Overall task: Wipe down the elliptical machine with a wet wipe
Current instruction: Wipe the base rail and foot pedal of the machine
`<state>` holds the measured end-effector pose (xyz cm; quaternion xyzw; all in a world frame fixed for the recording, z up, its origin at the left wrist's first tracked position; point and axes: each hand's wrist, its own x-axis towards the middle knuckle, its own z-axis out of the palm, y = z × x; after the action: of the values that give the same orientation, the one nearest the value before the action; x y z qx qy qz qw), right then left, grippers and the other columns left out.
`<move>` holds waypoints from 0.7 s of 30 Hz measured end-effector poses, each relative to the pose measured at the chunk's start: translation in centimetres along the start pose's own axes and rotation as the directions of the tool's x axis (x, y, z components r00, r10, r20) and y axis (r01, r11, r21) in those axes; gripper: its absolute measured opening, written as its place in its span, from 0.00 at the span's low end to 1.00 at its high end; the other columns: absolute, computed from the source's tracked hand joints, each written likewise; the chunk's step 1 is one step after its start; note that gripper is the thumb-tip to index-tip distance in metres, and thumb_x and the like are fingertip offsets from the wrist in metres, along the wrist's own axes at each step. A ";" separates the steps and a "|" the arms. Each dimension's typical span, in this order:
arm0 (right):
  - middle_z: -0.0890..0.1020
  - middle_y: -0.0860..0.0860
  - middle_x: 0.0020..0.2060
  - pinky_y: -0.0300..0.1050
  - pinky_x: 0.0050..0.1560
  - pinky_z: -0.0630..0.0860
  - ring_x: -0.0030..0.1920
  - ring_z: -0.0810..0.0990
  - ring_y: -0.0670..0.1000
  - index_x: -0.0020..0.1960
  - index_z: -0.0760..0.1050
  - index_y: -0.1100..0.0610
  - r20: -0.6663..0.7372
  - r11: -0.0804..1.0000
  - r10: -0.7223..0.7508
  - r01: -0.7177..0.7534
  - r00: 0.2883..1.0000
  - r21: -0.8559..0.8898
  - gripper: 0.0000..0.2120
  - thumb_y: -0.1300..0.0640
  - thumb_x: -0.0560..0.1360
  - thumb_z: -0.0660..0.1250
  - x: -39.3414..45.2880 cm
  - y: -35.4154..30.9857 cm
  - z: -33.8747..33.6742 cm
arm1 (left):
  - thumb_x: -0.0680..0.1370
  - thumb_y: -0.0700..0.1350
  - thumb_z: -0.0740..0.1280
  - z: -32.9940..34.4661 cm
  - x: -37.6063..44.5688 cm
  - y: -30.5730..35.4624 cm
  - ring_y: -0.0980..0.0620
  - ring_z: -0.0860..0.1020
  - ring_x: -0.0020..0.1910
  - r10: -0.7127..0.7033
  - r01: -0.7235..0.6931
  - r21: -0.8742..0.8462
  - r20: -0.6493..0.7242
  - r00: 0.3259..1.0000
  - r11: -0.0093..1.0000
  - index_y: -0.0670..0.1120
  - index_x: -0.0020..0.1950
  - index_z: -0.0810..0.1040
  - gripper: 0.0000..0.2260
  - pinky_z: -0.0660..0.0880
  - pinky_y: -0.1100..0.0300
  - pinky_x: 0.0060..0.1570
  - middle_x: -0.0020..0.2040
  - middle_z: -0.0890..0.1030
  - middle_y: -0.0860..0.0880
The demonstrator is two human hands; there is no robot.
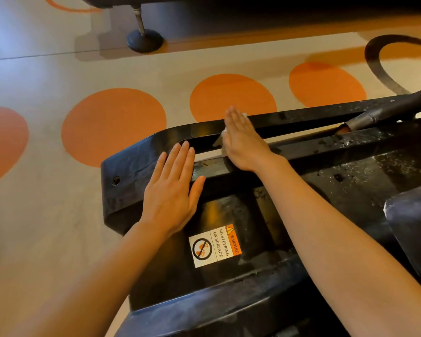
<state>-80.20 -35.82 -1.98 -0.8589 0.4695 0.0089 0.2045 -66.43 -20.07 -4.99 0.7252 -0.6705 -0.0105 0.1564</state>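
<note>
The black rear base of the elliptical machine (136, 164) fills the lower right of the head view, with a long slot along its far rail. My left hand (173, 188) lies flat, fingers straight, on the base near its rounded corner. My right hand (241, 139) is flat with straight fingers and presses a white wet wipe (223, 139) onto the far rail, across the slot. Only small edges of the wipe show beside the hand. Dirt specks and wet streaks lie on the base to the right.
A warning sticker (215, 246) reading "no stepping on surface" sits on the base below my left hand. A grey bar (387, 113) enters the slot at right. Beige floor with orange circles (114, 127) lies beyond. Another machine's foot (144, 41) stands at the top.
</note>
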 end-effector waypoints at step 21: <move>0.54 0.56 0.77 0.56 0.73 0.61 0.76 0.54 0.58 0.76 0.55 0.61 -0.252 0.939 0.345 -0.334 0.904 0.086 0.24 0.58 0.82 0.55 0.6 3.1 -0.5 | 0.83 0.56 0.52 0.9 -0.1 -0.9 0.45 0.61 0.76 0.078 -0.076 0.026 -0.121 0.990 0.997 0.43 0.75 0.66 0.26 0.53 0.50 0.77 0.75 0.66 0.45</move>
<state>-82.43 -37.92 -2.71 -0.7533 0.6347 -0.0793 0.1530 -65.79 -20.12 -6.09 0.6997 -0.6872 0.0471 0.1897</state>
